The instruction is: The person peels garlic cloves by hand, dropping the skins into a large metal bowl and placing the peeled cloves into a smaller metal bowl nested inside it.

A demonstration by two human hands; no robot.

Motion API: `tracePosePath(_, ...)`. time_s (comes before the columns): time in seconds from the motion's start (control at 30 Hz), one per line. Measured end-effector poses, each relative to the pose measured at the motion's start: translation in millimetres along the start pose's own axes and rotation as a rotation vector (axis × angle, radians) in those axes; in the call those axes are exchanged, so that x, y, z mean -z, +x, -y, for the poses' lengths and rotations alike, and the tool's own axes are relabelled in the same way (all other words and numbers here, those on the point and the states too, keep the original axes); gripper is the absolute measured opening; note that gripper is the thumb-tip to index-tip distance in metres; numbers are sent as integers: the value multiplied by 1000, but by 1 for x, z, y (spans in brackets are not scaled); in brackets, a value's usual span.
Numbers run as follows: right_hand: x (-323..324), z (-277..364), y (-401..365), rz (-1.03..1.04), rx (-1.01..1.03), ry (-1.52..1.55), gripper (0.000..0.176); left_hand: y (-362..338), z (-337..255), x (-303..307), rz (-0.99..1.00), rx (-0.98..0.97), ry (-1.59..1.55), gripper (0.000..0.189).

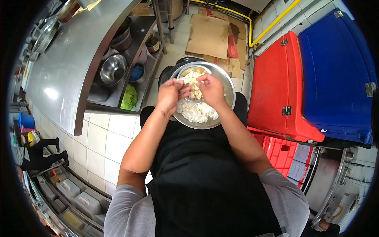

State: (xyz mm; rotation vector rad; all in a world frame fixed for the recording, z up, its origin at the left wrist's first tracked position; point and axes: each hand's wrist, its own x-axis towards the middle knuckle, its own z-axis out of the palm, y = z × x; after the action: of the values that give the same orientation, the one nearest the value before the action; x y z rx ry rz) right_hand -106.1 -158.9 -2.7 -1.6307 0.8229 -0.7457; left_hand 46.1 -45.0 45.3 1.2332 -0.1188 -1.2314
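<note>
On my lap rests a wide steel bowl (228, 86), with a smaller steel bowl (206, 69) inside it. Pale garlic cloves (196, 94) fill the smaller bowl. White papery garlic skins (196, 112) lie heaped in the near part of the wide bowl. My left hand (170, 94) is over the left side of the bowls, its thumb and forefinger pinched on a pale garlic clove (181, 81). Across from it, my right hand (212, 90) is above the cloves with fingertips pinched together; what they hold, if anything, is too small to make out.
A steel table (63, 59) with a lower shelf of bowls and pots stands at the left. Red (276, 87) and blue (337, 75) chests stand at the right, near a red crate (278, 152). Cardboard (208, 36) covers floor ahead. Another person's legs (43, 154) show far left.
</note>
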Motion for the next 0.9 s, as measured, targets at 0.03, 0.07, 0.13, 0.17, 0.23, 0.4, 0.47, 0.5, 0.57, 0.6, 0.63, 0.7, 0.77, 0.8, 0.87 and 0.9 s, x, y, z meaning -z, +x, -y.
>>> tracePosePath(0.03,5,-3,0,0,-1,0,13,0,2,6,-1,1,0,11)
tracePosePath(0.07,9,-6,1,-88,272,-232,13,1,6,14,-26,-103,187,12)
tracePosePath(0.13,16,5,-3,-175,544,-464,14,-11,7,18,-24,-258,440,10)
tracePosePath(0.17,18,10,-12,2,206,-191,15,-16,11,23,-29,-254,439,10)
tracePosePath(0.23,21,15,-29,175,-133,82,16,-24,19,30,148,-214,568,8)
tracePosePath(0.4,42,18,-62,468,-146,-116,18,-54,34,25,192,-371,865,12)
tracePosePath(0.47,63,14,-66,514,172,-601,21,-47,38,35,86,-565,1135,13)
tracePosePath(0.5,64,18,-69,510,167,-599,21,-44,36,36,-27,-768,1400,14)
tracePosePath(0.57,68,27,-70,298,72,-567,23,-34,31,33,-58,-723,1495,14)
tracePosePath(0.6,72,28,-66,304,66,-554,23,-30,29,31,-65,-757,1635,14)
tracePosePath(0.63,72,29,-65,305,67,-552,23,-27,27,29,-75,-789,1776,16)
tracePosePath(0.7,74,35,-62,267,-39,-507,24,-20,27,27,-22,-748,1935,21)
tracePosePath(0.77,75,35,-61,245,-26,-501,24,-12,31,24,97,-649,2247,43)
tracePosePath(0.8,74,34,-62,225,-19,-492,24,-9,32,26,98,-650,2248,43)
tracePosePath(0.87,72,27,-62,189,-9,-510,26,-4,34,30,190,-625,2270,57)
tracePosePath(0.9,71,24,-63,153,-1,-531,27,-2,34,32,194,-627,2273,57)
